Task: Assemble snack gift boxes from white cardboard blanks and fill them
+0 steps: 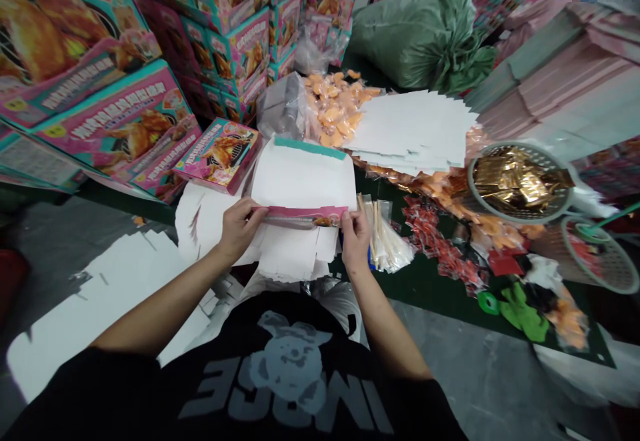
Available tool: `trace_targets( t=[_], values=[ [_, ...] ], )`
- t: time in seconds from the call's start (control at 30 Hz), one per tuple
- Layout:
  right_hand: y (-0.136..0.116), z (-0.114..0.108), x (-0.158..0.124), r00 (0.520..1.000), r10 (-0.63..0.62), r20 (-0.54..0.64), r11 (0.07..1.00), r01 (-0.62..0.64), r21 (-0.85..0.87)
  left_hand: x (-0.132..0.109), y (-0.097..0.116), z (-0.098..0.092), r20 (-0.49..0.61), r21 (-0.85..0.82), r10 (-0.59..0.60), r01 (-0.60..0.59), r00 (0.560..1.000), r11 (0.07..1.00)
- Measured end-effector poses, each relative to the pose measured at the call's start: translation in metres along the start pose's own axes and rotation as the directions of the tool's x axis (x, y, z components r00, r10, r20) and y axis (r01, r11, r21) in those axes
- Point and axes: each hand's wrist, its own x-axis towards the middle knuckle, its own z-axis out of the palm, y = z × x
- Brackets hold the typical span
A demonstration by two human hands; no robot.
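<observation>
I hold a flat unfolded carton blank (303,177) over the table, its white inner side up, with a teal strip at its far edge and a pink printed flap folded toward me. My left hand (241,227) pinches the left end of that pink flap. My right hand (354,235) grips the right end, fingers closed on the card. Under the blank lies a stack of white flat blanks (293,257).
One assembled pink and teal box (219,154) sits left of the blank, with stacked printed boxes (100,94) behind. To the right lie bagged wooden sticks (385,234), red sachets (430,227), orange packets (335,104), more white blanks (415,127), baskets (520,184) and a green sack (420,37).
</observation>
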Motion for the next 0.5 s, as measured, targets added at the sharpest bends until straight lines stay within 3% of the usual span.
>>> trace_targets(
  t=[0.13,0.3,0.5],
  values=[
    [0.001,0.002,-0.001,1.0,0.023,0.006,0.999,-0.023,0.028,-0.002,-0.001,0.007,-0.081,0.006,-0.114,0.114,0.99,0.993],
    [0.005,0.002,-0.005,1.0,0.012,-0.003,0.999,-0.012,-0.03,-0.003,0.001,0.009,-0.04,-0.006,0.002,-0.003,0.999,1.0],
    [0.009,0.01,-0.011,0.997,0.008,-0.072,1.0,-0.01,-0.023,-0.005,0.004,0.016,-0.2,0.096,0.023,-0.004,0.979,0.995]
  ],
)
